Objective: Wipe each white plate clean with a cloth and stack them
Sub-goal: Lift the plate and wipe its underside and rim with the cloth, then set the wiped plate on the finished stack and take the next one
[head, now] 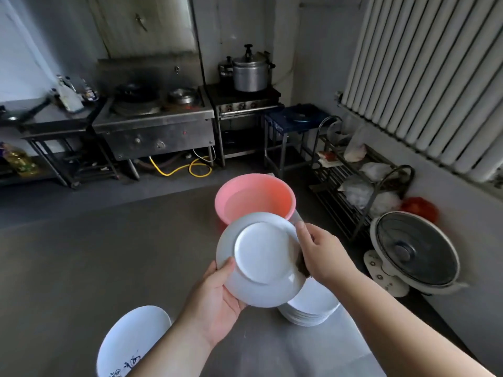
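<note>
White glazed ceramic is facing the camera: the plate [261,259] is being held tilted with its underside and foot ring toward the viewer, above the near right part of the steel table [109,254]. The left hand [215,303] is gripping the plate's lower left rim, with the thumb lying over the underside edge and the fingers curled behind it. The right hand [318,254] is closing on the plate's right rim, pinching a dark cloth [303,265] against that edge; only a small part of the cloth is showing between the fingers and the plate. Directly below the held plate, a stack of white plates [310,308] is sitting on the table, its left side hidden by the held plate and its right side lying close to the table's right edge. A pink basin [255,197] is standing just beyond the held plate, near the table's far edge, and the plate's upper rim is overlapping it in view. A white dish with blue markings [130,344] is lying at the near left, apart from the stack. The broad table surface to the left of both hands is offering open room. An electric fan [413,251] is standing on the floor past the table's right edge.
</note>
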A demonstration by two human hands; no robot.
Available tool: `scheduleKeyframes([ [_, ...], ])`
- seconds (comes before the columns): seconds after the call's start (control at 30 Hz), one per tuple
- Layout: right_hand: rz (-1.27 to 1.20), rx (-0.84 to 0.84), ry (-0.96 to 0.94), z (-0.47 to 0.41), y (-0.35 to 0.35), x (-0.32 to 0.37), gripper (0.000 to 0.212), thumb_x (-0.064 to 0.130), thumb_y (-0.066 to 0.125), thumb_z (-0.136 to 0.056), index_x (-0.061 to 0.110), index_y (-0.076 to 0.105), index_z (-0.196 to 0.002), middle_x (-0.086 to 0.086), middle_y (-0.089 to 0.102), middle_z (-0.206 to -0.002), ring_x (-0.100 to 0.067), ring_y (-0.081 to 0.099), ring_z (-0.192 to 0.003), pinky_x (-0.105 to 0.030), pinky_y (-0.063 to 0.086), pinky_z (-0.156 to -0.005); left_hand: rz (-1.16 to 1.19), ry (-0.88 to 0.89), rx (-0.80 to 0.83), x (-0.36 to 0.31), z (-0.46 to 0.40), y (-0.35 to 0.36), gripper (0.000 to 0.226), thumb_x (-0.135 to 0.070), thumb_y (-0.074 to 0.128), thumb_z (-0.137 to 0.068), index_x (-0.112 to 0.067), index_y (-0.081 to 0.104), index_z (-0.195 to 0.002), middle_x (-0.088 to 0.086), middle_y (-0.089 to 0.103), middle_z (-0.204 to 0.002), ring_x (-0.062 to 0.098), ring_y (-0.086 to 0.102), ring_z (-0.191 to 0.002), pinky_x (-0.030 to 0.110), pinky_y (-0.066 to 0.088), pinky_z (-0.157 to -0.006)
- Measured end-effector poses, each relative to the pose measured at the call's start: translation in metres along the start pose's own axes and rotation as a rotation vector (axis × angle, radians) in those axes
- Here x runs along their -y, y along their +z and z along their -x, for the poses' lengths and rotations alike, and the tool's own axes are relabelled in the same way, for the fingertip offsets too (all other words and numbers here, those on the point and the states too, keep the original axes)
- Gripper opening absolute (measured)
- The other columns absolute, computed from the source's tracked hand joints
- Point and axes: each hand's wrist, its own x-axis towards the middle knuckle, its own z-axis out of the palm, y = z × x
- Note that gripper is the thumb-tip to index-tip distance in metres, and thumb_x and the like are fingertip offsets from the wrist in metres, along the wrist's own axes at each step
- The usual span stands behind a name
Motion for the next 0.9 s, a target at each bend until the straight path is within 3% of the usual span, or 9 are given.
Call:
scheduleKeyframes([
  [0.13, 0.178, 0.297, 0.007, -0.003, -0.048, -0.044, 0.057, 0.065, 0.034, -0.099, 0.017, 0.057, -0.080, -0.001, 0.070, -0.055, -0.012, 0.059, -0.045, -0.029, 0.052, -0.065, -0.101, -0.051, -0.009, 0.013, -0.011, 0.016, 0.048, -0.024, 0.062, -0.094, -0.019, 0.063, -0.141, 0.014, 0.070, -0.136, 0.031, 0.071, -0.117, 0.045, 0.060, -0.086],
  [0.3, -0.031, 0.541, 0.228, -0.010, -0.080, -0.089, 0.062, 0.064, 0.045, -0.097, 0.013, 0.069, -0.071, -0.018, 0.073, -0.067, -0.025, 0.058, -0.046, -0.021, 0.043, -0.046, -0.245, -0.125, -0.017, 0.039, -0.028, 0.040, 0.044, -0.025, 0.058, -0.098, -0.022, 0.062, -0.141, 0.013, 0.071, -0.135, 0.031, 0.072, -0.114, 0.043, 0.056, -0.082],
  [0.4, -0.090, 0.564, 0.299, -0.013, -0.085, -0.109, 0.081, 0.072, 0.034, -0.098, 0.005, 0.070, -0.073, -0.023, 0.071, -0.067, -0.026, 0.051, -0.049, -0.022, 0.040, -0.047, -0.370, -0.102, -0.039, 0.053, -0.038, 0.051, 0.037, -0.027, 0.054, -0.106, -0.024, 0.061, -0.142, 0.008, 0.072, -0.134, 0.028, 0.071, -0.119, 0.043, 0.056, -0.086],
  [0.47, -0.110, 0.549, 0.318, -0.017, -0.086, -0.120, 0.093, 0.077, 0.022, -0.094, -0.002, 0.070, -0.082, -0.028, 0.067, -0.069, -0.025, 0.047, -0.051, -0.022, 0.041, -0.050, -0.457, -0.061, -0.064, 0.060, -0.042, 0.060, 0.043, -0.044, 0.055, -0.103, -0.028, 0.060, -0.143, 0.000, 0.071, -0.136, 0.021, 0.068, -0.125, 0.046, 0.055, -0.098],
  [0.53, -0.166, 0.499, 0.345, -0.023, -0.087, -0.127, 0.091, 0.074, 0.016, -0.095, 0.002, 0.071, -0.095, -0.032, 0.070, -0.082, -0.024, 0.051, -0.056, -0.023, 0.046, -0.052, -0.544, -0.035, -0.091, 0.066, -0.045, 0.069, 0.055, -0.064, 0.044, -0.099, -0.036, 0.058, -0.144, -0.011, 0.069, -0.139, 0.010, 0.063, -0.130, 0.046, 0.051, -0.110],
  [0.6, -0.225, 0.453, 0.329, -0.028, -0.087, -0.133, 0.075, 0.067, 0.022, -0.099, 0.006, 0.066, -0.099, -0.029, 0.070, -0.076, -0.024, 0.053, -0.057, -0.024, 0.048, -0.054, -0.590, -0.032, -0.118, 0.071, -0.048, 0.078, 0.065, -0.075, 0.030, -0.097, -0.042, 0.056, -0.146, -0.018, 0.067, -0.138, 0.003, 0.061, -0.130, 0.046, 0.049, -0.114],
  [0.67, -0.261, 0.404, 0.263, -0.032, -0.086, -0.138, 0.054, 0.057, 0.034, -0.102, 0.007, 0.054, -0.092, -0.021, 0.060, -0.060, -0.024, 0.045, -0.051, -0.024, 0.042, -0.050, -0.576, -0.062, -0.146, 0.075, -0.050, 0.084, 0.073, -0.083, 0.025, -0.088, -0.047, 0.055, -0.144, -0.021, 0.068, -0.136, 0.004, 0.061, -0.129, 0.046, 0.050, -0.113],
  [0.73, -0.369, 0.373, 0.232, -0.036, -0.083, -0.143, 0.047, 0.053, 0.039, -0.099, 0.008, 0.043, -0.089, -0.018, 0.049, -0.060, -0.024, 0.038, -0.052, -0.029, 0.035, -0.053, -0.503, -0.129, -0.143, 0.078, -0.053, 0.088, 0.077, -0.089, 0.019, -0.081, -0.052, 0.054, -0.139, -0.021, 0.067, -0.138, 0.008, 0.057, -0.134, 0.044, 0.044, -0.117],
  [0.9, -0.643, 0.332, 0.180, -0.044, -0.072, -0.152, 0.074, 0.067, 0.026, -0.102, -0.001, 0.052, -0.091, -0.024, 0.050, -0.061, -0.025, 0.036, -0.057, -0.027, 0.033, -0.052, -0.377, -0.228, -0.116, 0.079, -0.054, 0.094, 0.084, -0.084, 0.010, -0.094, -0.034, 0.045, -0.153, 0.000, 0.057, -0.154, 0.026, 0.048, -0.147, 0.043, 0.029, -0.128],
])
